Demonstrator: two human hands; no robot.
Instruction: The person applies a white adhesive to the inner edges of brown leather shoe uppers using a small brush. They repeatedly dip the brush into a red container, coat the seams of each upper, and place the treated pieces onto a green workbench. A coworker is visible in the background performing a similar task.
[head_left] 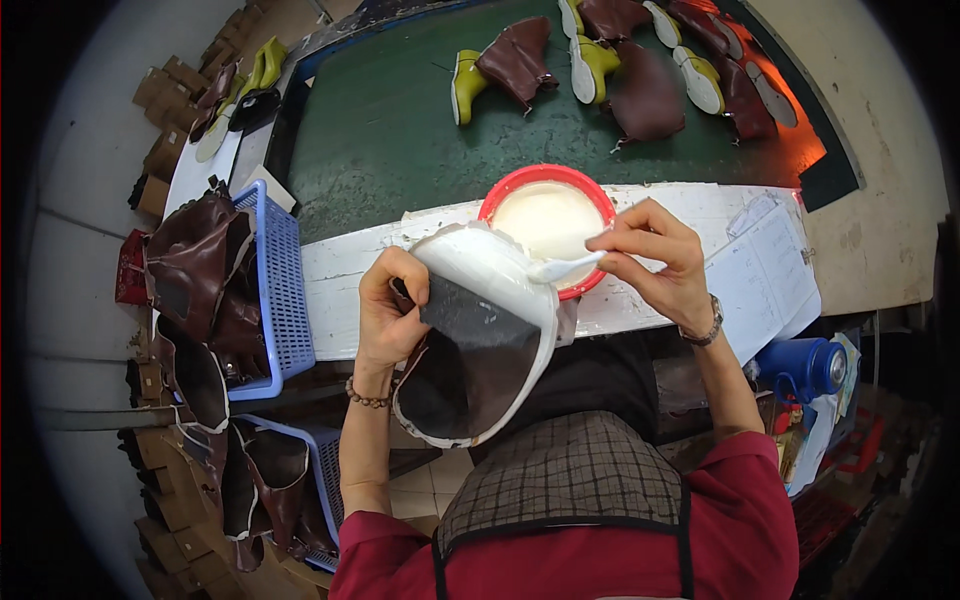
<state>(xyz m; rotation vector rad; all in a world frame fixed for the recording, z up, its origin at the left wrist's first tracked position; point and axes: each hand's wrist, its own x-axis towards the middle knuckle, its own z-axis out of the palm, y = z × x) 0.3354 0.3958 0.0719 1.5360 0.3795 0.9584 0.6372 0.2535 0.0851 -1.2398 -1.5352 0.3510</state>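
My left hand (393, 308) is closed on the edge of a dark brown boot upper (470, 375), which hangs with its dark inner side and wide opening showing. A wet white coating covers its folded-up band and runs along its rim. Between the thumb and fingers of my right hand (662, 262) is a small white brush (572, 267), its tip at the white-coated band. Just behind the upper stands a red bowl (545, 171) holding creamy white glue (550, 215); the upper hides part of its near left side.
Brown and yellow-green boots (515, 62) lie on the green conveyor belt (380, 130). Blue baskets (288, 290) with more brown uppers (200, 270) stand at left. Papers (765, 280) lie on the white ledge (335, 300) to the right, above a blue flask (800, 367).
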